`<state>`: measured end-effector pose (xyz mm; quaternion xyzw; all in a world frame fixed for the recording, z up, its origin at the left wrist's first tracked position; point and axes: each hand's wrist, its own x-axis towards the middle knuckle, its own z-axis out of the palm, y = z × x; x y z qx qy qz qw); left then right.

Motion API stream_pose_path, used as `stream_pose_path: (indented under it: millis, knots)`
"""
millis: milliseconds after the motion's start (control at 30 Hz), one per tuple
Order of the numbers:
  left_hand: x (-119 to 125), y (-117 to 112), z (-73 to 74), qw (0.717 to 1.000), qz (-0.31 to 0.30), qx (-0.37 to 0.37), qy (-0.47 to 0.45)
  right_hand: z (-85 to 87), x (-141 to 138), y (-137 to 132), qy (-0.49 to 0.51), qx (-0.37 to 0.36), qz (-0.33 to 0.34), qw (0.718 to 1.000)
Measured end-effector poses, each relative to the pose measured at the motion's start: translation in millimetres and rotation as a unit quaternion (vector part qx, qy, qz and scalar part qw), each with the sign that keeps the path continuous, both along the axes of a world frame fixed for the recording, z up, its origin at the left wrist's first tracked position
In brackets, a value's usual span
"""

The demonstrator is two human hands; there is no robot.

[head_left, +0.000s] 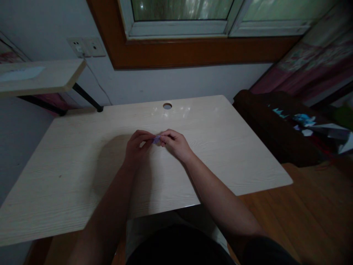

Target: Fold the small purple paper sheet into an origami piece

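Observation:
Between my two hands, over the middle of the pale wood-grain desk [231, 154], is a small purple piece [156, 139], perhaps folded paper; its exact kind is too small to make out. My left hand [138, 147] pinches its left side between thumb and fingers. On the right side, my right hand [174, 142] grips it with thumb and bent forefinger. The fingertips cover much of the piece, and only a little purple shows in the gap. Both hands are close to the desk top, and a shadow falls to the left.
A round cable hole [167, 106] lies near the desk's back edge. At left, a raised shelf [55, 75] stands on black legs, with a cable [95, 77] running down from a wall socket [86, 47]. Dark brown furniture [264, 121] with crumpled items stands at right.

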<state>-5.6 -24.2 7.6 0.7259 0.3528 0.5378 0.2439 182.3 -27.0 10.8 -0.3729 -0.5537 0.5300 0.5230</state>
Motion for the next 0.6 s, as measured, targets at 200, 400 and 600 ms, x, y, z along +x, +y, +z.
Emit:
stream_pose_path:
  millis: [200,400,600]
  knots:
    - [-0.6,-0.3,2.1,0.999,0.017,0.011,0.029,-0.9,-0.6,0.8,0.009,0.002,-0.002,1.000]
    - [0.5,-1.1,3.1,1.000,0.015,-0.007,0.026,-1.0,-0.4,0.2,0.008,0.001,-0.008,1.000]
    - [1.7,-3.2,3.1,0.999,0.004,-0.048,0.016,-1.4,-0.1,0.9,0.026,0.003,-0.003,1.000]
